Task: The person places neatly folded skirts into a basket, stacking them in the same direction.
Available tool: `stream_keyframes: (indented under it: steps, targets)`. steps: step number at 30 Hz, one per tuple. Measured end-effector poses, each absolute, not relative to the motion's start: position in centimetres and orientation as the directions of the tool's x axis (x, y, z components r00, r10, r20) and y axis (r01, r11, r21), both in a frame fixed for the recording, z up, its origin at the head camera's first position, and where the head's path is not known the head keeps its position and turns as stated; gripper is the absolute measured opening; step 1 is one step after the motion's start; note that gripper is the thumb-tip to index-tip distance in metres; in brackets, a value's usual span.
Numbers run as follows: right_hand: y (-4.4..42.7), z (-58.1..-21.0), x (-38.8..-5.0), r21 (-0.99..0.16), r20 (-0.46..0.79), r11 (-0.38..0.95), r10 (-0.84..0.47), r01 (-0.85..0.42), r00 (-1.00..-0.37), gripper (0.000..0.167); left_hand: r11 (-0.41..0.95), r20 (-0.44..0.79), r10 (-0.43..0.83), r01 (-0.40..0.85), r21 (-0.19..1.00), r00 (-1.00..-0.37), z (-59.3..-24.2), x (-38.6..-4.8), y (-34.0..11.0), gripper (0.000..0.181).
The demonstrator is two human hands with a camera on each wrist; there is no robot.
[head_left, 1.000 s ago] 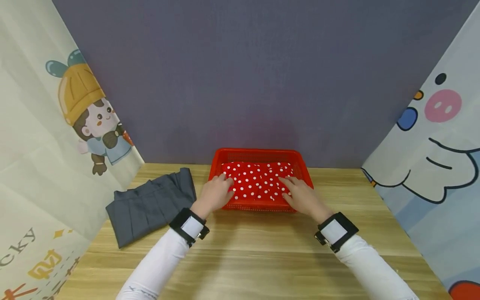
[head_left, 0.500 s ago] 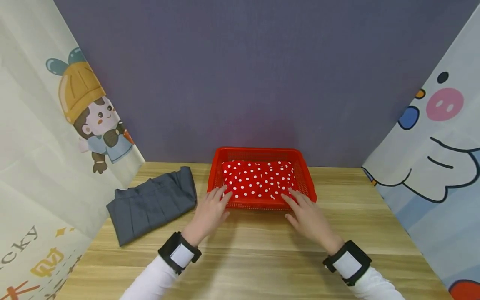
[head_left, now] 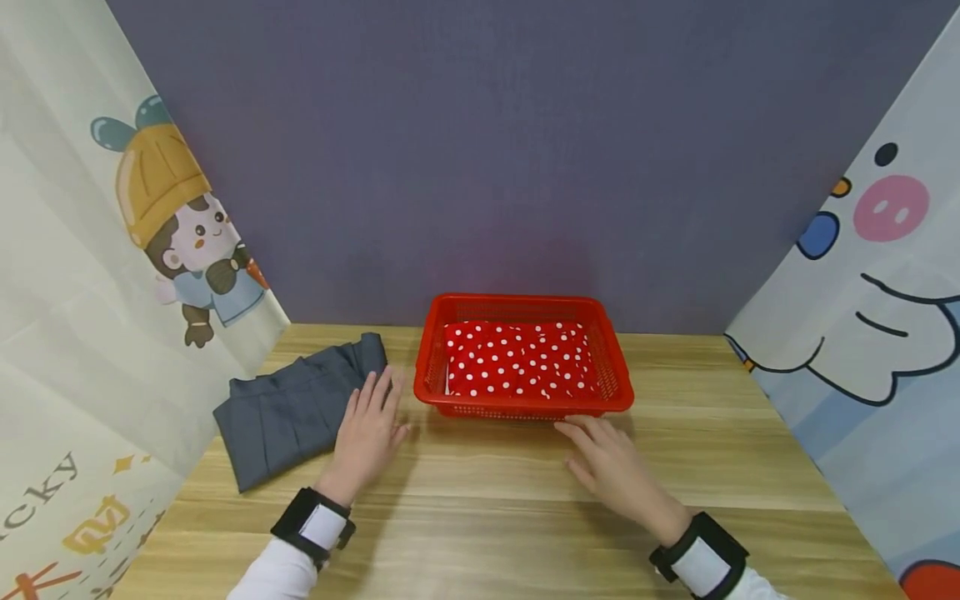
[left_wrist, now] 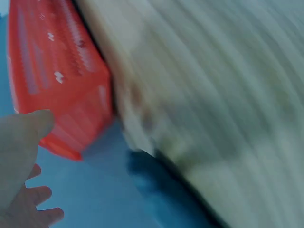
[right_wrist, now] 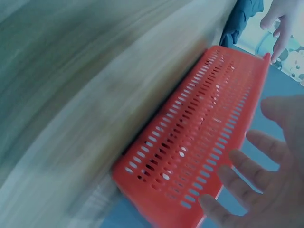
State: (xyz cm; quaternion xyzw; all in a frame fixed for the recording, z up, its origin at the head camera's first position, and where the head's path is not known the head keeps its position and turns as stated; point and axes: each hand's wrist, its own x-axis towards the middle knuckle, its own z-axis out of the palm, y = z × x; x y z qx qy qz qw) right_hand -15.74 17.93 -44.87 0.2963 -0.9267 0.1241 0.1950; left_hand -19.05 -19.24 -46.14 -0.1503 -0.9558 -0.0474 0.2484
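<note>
A red plastic basket (head_left: 615, 367) with slotted walls stands at the back of the table, and a folded red cloth with white dots (head_left: 517, 360) lies inside it. To its left is a folded dark grey cloth (head_left: 292, 417). My left hand (head_left: 365, 437) hovers by the right edge of the grey cloth, fingers extended and holding nothing; whether it touches the cloth I cannot tell. Just in front of the basket's near right side is my right hand (head_left: 618, 471), its fingers relaxed and spread. The right wrist view shows that hand (right_wrist: 261, 175) beside the slotted basket wall (right_wrist: 190, 133), gripping nothing.
The wooden table (head_left: 480, 517) ends at a dark grey back panel (head_left: 480, 167). Printed curtains hang on both sides, with a cartoon figure (head_left: 198, 233) on the left one and a pink snout (head_left: 891, 208) on the right one.
Both hands have come back out of the basket, leaving the dotted cloth inside. My left hand has moved left towards the grey cloth; my right hand has drawn back towards me.
</note>
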Motion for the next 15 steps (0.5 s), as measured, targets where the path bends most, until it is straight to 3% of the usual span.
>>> stream_keyframes:
  steps: [6, 15]
  targets:
    - [17.5, -45.8, -15.5, -0.122, 0.386, 0.78, -0.533, -0.614, -0.753, 0.05, 0.972, 0.421, 0.165, 0.22, 0.085, -0.892, -47.5, -20.4, -22.3, 0.069]
    - [16.5, -46.6, -15.1, -0.129, 0.321, 0.768, -0.566, -0.627, -0.76, 0.051, 0.988, 0.218, -0.003, 0.031, 0.151, -0.976, -47.8, -22.1, -26.1, 0.056]
